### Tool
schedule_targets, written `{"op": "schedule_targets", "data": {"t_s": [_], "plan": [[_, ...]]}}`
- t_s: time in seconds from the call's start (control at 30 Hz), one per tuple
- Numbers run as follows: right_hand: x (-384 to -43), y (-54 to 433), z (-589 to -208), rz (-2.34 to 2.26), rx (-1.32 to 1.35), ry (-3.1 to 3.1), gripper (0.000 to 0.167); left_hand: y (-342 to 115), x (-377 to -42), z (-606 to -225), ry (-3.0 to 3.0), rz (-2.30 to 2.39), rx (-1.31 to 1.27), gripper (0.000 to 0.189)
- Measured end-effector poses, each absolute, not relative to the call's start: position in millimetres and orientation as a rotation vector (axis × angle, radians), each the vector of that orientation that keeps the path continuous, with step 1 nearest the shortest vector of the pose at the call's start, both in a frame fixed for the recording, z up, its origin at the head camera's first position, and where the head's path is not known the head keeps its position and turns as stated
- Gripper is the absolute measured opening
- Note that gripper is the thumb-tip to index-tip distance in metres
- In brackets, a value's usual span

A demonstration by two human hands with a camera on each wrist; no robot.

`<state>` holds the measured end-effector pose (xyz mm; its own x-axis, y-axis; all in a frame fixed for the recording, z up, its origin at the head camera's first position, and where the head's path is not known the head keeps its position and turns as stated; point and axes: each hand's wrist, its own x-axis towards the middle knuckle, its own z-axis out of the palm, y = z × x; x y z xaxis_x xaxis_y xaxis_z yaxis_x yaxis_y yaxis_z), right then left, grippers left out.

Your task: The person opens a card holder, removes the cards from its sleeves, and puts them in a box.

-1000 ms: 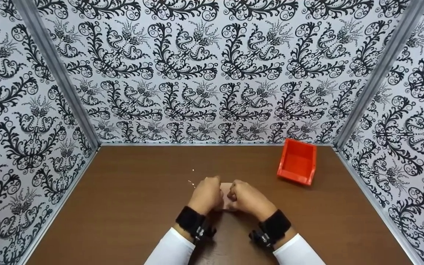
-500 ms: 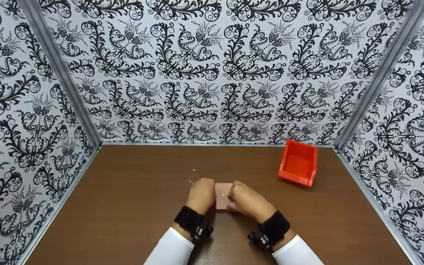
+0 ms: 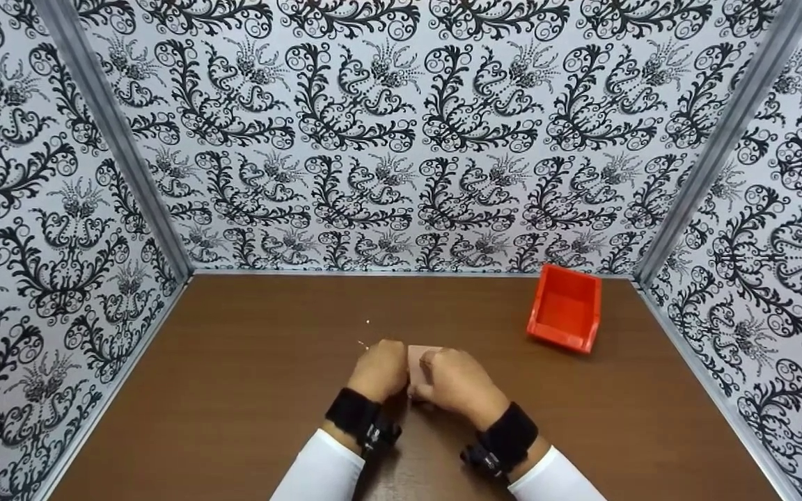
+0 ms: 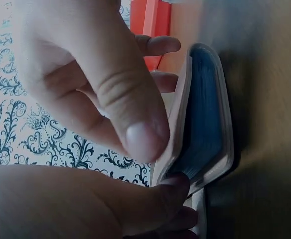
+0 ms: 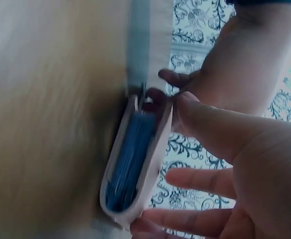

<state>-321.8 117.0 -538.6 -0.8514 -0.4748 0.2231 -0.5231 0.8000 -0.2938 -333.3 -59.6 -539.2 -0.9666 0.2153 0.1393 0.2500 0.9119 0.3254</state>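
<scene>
A small pink wallet (image 3: 420,358) with a blue inside lies on the brown table between both hands. My left hand (image 3: 380,370) pinches its left edge; in the left wrist view that thumb (image 4: 175,185) sits at the mouth between the covers. My right hand (image 3: 460,383) reaches over the wallet and covers most of it from above. In the right wrist view, the right thumb (image 5: 190,102) is at the upper cover's left end, and a right fingertip (image 5: 145,224) is by the rounded fold. Thin blue leaves (image 5: 128,164) show between the slightly parted covers.
A red open bin (image 3: 564,306) stands at the back right of the table (image 3: 269,417). Small bright specks (image 3: 364,344) show on the tabletop behind the left hand. Patterned walls (image 3: 401,188) with grey corner posts (image 3: 164,229) enclose the back and sides.
My left hand has drawn back to the left, off the wallet's top and to its left edge. My right hand has then slid left, over the wallet, hiding its snap.
</scene>
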Motion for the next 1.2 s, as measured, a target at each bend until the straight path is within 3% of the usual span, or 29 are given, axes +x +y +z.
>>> {"op": "schedule_targets", "data": {"t_s": [0.47, 0.67, 0.83, 0.9, 1.2], "plan": [[-312.4, 111.1, -542.0, 0.471, 0.746, -2.788, 0.03, -56.3, -329.1, -537.9, -2.954, -0.526, -0.363, 0.013], [-314.2, 114.0, -531.1, 0.575, 0.713, -2.87, 0.02, -54.8, -333.3, -540.7, -2.926, -0.602, -0.342, 0.008], [-317.0, 123.1, -518.5, 0.722, 0.649, -2.949, 0.061, -52.9, -332.9, -540.7, -2.907, -0.601, -0.316, 0.005], [-318.0, 128.1, -512.9, 0.742, 0.603, -2.971, 0.066, -52.0, -332.8, -541.0, -2.897, -0.541, -0.31, 0.004], [-325.9, 152.2, -500.9, 0.657, 0.409, -2.929, 0.046, -49.3, -331.9, -542.7, -2.888, -0.42, -0.409, 0.013]]}}
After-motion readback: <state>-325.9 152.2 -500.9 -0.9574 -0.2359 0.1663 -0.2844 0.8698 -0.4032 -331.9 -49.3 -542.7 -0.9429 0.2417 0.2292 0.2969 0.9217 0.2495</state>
